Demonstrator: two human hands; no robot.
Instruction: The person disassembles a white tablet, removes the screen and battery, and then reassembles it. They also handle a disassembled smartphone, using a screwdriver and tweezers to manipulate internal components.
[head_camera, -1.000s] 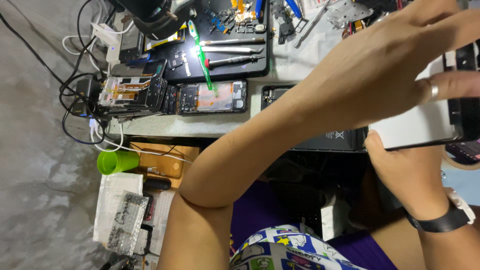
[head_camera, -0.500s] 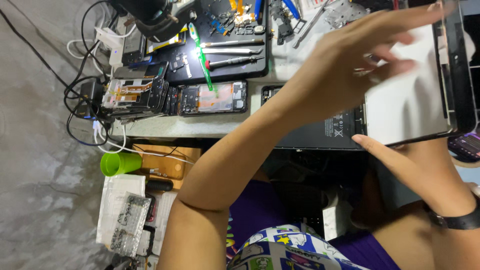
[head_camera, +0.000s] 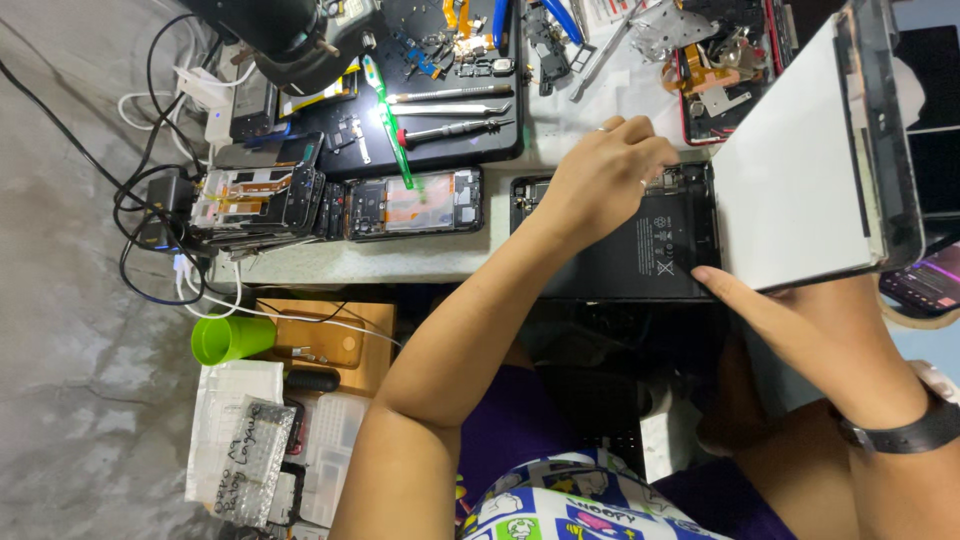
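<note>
Your left hand (head_camera: 605, 170) rests on the upper edge of the opened tablet body (head_camera: 640, 245), fingers curled down into its exposed inner parts; whether that grip pinches anything you cannot tell from here. The tablet body lies flat at the front edge of the counter (head_camera: 440, 262), its large black battery facing up. Your right hand (head_camera: 800, 330) reaches in from below, index finger stretched out and touching the lower corner of the lifted screen panel (head_camera: 800, 170), so the grip is loose, with nothing clasped in it. The screen panel stands tilted up along the tablet body's right side, its white back turned toward you. A black watch band (head_camera: 900, 432) sits on your right wrist.

To the left of the tablet body, a row of opened phones (head_camera: 340, 200) lies on the counter. Behind them a black work mat (head_camera: 440, 140) carries tweezers (head_camera: 450, 95) and a green tool (head_camera: 388, 115). Below the counter's edge stands a green cup (head_camera: 232, 337).
</note>
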